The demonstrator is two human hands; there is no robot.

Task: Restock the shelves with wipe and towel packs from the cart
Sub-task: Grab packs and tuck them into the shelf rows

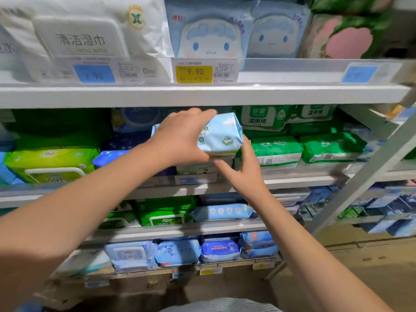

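A light blue wipe pack (221, 134) with cloud print sits on top of a white pack (198, 168) on the second shelf (304, 179). My left hand (180, 137) grips the blue pack from its left side, fingers over its top and thumb under it. My right hand (244, 167) touches the pack's lower right end from below, fingers fairly straight. The cart is out of view.
Green wipe packs (276, 149) stand right of the blue pack, and a lime-green pack (51, 163) lies at the left. The top shelf holds white packs (90, 37) and blue cartoon packs (209, 34). Lower shelves carry several blue and green packs. A grey shelf upright (369, 172) slants at right.
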